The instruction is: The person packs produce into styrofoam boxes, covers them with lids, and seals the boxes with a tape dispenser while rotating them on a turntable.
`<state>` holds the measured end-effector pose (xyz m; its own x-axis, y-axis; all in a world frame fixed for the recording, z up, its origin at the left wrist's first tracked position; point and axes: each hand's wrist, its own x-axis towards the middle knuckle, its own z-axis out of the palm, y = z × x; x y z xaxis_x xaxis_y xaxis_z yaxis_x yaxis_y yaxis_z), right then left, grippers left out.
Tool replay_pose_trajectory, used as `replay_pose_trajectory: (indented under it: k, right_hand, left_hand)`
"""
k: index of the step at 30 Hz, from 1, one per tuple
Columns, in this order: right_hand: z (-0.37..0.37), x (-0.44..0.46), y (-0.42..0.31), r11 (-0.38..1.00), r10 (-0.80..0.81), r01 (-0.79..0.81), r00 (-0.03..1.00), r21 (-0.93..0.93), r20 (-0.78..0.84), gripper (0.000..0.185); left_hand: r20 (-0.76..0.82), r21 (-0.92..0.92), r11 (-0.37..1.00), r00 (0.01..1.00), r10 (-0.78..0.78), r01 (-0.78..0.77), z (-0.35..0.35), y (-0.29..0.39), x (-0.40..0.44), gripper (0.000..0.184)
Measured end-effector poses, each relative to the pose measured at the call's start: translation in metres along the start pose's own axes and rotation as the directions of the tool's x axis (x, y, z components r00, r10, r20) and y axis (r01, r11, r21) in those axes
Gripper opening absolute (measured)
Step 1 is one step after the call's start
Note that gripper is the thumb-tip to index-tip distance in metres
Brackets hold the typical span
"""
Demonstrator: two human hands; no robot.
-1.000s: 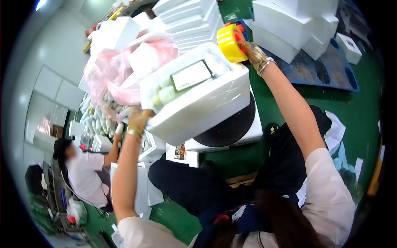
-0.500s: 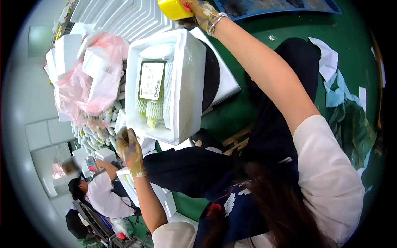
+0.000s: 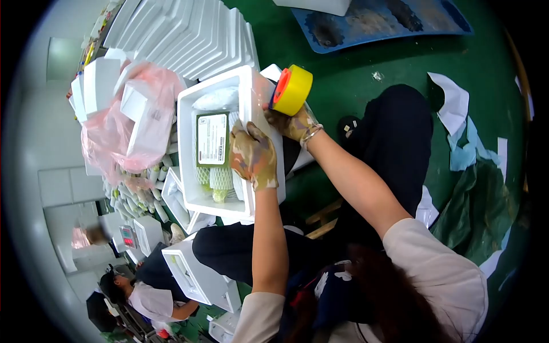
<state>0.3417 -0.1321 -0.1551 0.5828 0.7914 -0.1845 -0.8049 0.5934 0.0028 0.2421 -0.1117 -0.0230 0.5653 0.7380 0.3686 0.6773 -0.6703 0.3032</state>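
Note:
A white foam box [image 3: 246, 86] stands in front of me, its top uncovered. Inside lie a green package with a white printed label [image 3: 212, 140], produce in white foam netting [image 3: 220, 178] and a clear bag [image 3: 216, 98]. My left hand [image 3: 255, 155], in a camouflage-patterned glove, has its fingers curled at the box's near rim. Just outside that same wall, my right hand [image 3: 294, 123], gloved alike, grips a yellow tape roll [image 3: 296, 91] with a red core. The fingertips of the right hand are partly hidden behind the roll and box.
Nested white foam boxes [image 3: 189, 34] are stacked beyond the box. Pink plastic [image 3: 106, 134] lies over foam pieces at left, above netted produce [image 3: 128, 194]. Another person [image 3: 151, 297] sits at lower left. A blue tray [image 3: 377, 26] and green plastic sheet [image 3: 480, 188] lie on the floor.
My right hand has brought the tape roll down from beyond the box to its near side wall. The left hand has moved from beside the box onto its rim. The other person's arm has lowered.

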Motion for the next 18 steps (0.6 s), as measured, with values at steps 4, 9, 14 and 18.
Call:
replay_pose_trajectory:
  k: [4, 9, 14, 18]
  right_hand:
    - [0.021, 0.005, -0.016, 0.976, -0.077, 0.078, 0.997, -0.202, 0.013, 0.048]
    - [0.133, 0.021, -0.064, 0.690, -0.154, 0.548, 0.750, -0.473, 0.643, 0.058]
    - [0.148, 0.093, -0.048, 0.103, 0.047, 0.678, 0.727, -0.728, 0.685, 0.048]
    - [0.110, 0.102, -0.014, 0.024, -0.330, 0.545, 0.796, -0.838, 0.508, 0.029]
  left_hand:
    - [-0.051, 0.033, 0.996, 0.996, -0.078, 0.079, 0.001, -0.004, -0.001, 0.034]
    - [0.002, -0.100, 0.994, 0.999, -0.033, 0.033, -0.010, -0.009, -0.003, 0.027]
    - [0.102, -0.352, 0.936, 0.995, 0.015, 0.022, -0.027, -0.040, -0.014, 0.029]
    - [-0.262, -0.611, 0.792, 0.939, -0.222, 0.017, -0.115, -0.144, -0.041, 0.032]
